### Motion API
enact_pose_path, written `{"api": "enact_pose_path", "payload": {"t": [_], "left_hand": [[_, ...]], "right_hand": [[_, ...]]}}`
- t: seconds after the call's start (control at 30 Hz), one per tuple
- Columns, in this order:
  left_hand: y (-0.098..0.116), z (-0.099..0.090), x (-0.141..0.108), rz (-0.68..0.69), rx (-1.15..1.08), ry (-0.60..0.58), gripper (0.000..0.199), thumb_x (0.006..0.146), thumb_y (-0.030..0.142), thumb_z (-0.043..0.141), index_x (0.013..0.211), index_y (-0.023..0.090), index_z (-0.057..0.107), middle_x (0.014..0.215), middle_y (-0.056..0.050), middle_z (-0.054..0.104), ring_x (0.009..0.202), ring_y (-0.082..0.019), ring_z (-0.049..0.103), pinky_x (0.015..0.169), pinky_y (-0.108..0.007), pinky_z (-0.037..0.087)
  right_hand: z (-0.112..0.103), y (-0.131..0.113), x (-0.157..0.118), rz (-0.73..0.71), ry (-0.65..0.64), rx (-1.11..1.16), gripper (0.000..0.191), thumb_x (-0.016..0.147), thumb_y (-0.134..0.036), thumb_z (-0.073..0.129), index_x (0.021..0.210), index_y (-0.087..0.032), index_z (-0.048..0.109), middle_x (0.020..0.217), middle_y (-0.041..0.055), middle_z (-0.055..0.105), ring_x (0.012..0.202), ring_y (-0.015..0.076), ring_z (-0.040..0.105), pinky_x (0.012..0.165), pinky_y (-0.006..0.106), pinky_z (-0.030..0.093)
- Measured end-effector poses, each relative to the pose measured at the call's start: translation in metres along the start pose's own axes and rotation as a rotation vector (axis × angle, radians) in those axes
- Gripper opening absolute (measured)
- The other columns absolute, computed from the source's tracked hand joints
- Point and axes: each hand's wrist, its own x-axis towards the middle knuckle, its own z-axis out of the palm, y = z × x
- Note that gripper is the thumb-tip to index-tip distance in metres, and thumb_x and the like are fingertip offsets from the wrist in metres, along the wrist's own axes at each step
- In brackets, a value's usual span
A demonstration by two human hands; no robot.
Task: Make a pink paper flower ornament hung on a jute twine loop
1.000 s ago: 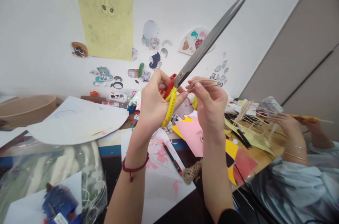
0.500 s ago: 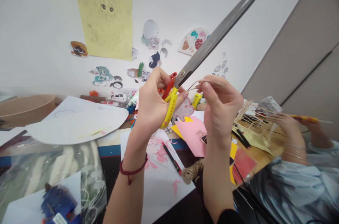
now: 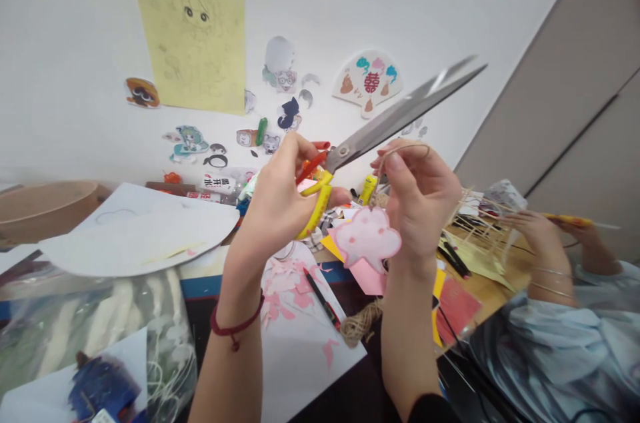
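Observation:
My left hand (image 3: pixel 287 193) grips the scissors (image 3: pixel 377 126) by their red and yellow handles, the long blades pointing up and to the right, slightly parted. Close beside them, my right hand (image 3: pixel 417 200) pinches a thin brown twine (image 3: pixel 407 147) between thumb and fingers, with a loop of it curving over the fingers. A pink paper cloud shape (image 3: pixel 367 236) with darker pink spots hangs from the twine, just left of my right wrist. Below, a ball of twine (image 3: pixel 359 323) lies at the edge of a white sheet (image 3: pixel 305 356) strewn with pink paper scraps.
A large white paper fan shape (image 3: pixel 145 230) and a brown bowl (image 3: pixel 47 213) are at the left. A plastic bag (image 3: pixel 165 316) and a blue object (image 3: pixel 105 383) lie nearer. At right, another person's hands (image 3: pixel 533 233) work beside a thin stick frame (image 3: pixel 477 213).
The scissors have swung down to a flatter angle and away from the twine. The pink cloud, formerly by my left hand, now hangs below my right hand.

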Motion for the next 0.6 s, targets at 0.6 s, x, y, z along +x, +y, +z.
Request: {"api": "enact_pose_path", "payload": {"t": [0.6], "left_hand": [[0.008,0.002,0.0,-0.167,0.085,-0.327,0.053,0.076,0.058,0.07,0.101,0.023,0.039,0.089,-0.001,0.05,0.069,-0.016,0.047,0.06,-0.03,0.037]], "right_hand": [[-0.003,0.018,0.002,-0.197,0.039,-0.008,0.007,0.093,-0.023,0.066,0.096,-0.029,0.068,0.094,0.0011,0.062,0.088,0.0155,0.065,0.077,0.031,0.056]]}}
